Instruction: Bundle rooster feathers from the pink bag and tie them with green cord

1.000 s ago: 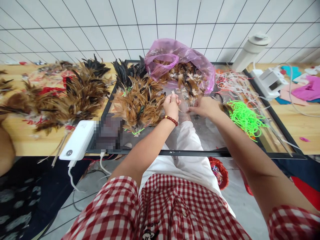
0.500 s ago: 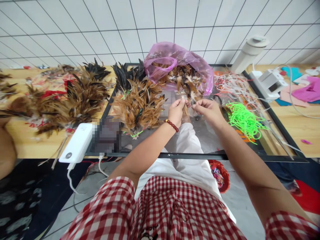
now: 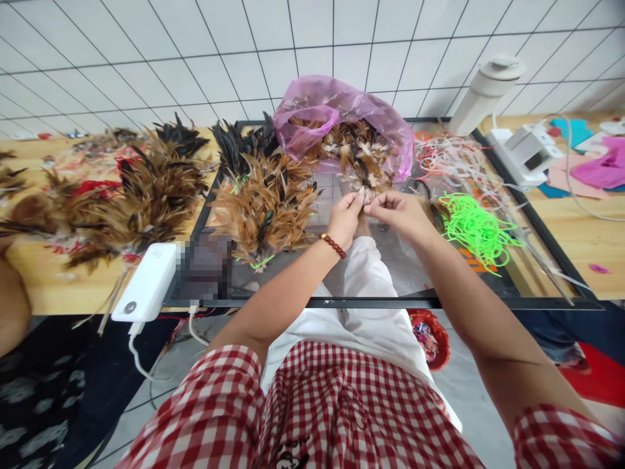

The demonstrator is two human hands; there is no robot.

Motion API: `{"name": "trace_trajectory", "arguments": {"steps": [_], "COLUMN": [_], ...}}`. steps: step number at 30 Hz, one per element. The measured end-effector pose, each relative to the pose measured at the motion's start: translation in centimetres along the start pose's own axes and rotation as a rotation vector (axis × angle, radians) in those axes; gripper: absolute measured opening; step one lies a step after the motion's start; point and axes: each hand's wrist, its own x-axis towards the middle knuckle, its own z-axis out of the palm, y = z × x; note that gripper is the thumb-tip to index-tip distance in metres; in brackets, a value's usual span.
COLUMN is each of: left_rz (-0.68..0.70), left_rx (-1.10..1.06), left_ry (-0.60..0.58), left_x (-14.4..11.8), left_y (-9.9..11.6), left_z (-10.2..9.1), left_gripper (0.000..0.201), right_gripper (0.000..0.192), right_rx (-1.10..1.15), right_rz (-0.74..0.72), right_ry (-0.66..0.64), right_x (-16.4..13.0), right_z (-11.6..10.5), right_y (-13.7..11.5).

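My left hand (image 3: 346, 220), with a dark red bead bracelet (image 3: 334, 246) at its wrist, pinches a small bunch of feathers (image 3: 362, 193) by its pale, fluffy ends. Against those ends, the thumb and forefinger of my right hand (image 3: 399, 215) are closed in a pinch, with the feather between them mostly hidden. Just beyond both hands, brown and black feathers (image 3: 364, 153) spill out of a pink plastic bag (image 3: 342, 98). Left of my hands lies a thick pile of tied brown feathers (image 3: 271, 202), with black feathers (image 3: 244, 146) behind it.
A glass tabletop with a black frame (image 3: 381, 303) lies under my hands. Bright green cords (image 3: 476, 225) and white strips (image 3: 449, 159) are at the right, near a white bottle (image 3: 488, 91). A white power bank (image 3: 146, 280) and more feathers (image 3: 161, 189) are at the left, beside another person's arm (image 3: 14, 299).
My right hand has moved left, bringing the feather in its fingers up against the bunch in my left hand. My left hand keeps its hold. The view has shifted slightly.
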Motion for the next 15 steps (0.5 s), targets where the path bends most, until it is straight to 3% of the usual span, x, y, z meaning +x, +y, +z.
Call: {"name": "trace_trajectory", "arguments": {"steps": [3, 10, 15], "left_rz": [0.051, 0.008, -0.017], "left_rx": [0.102, 0.178, 0.173], "left_ry": [0.024, -0.143, -0.239], "left_x": [-0.1, -1.0, -1.2], "left_y": [-0.1, 0.7, 0.9], "left_z": [-0.1, 0.2, 0.1], "left_gripper": [0.022, 0.027, 0.027], "right_gripper": [0.040, 0.040, 0.039], "right_rx": [0.039, 0.023, 0.074], "right_rz": [-0.096, -0.242, -0.229], "right_ry": [0.071, 0.081, 0.071], "right_x": [0.0, 0.2, 0.7], "right_z": [-0.3, -0.6, -1.3], "right_y": [-0.3, -0.2, 0.5]}}
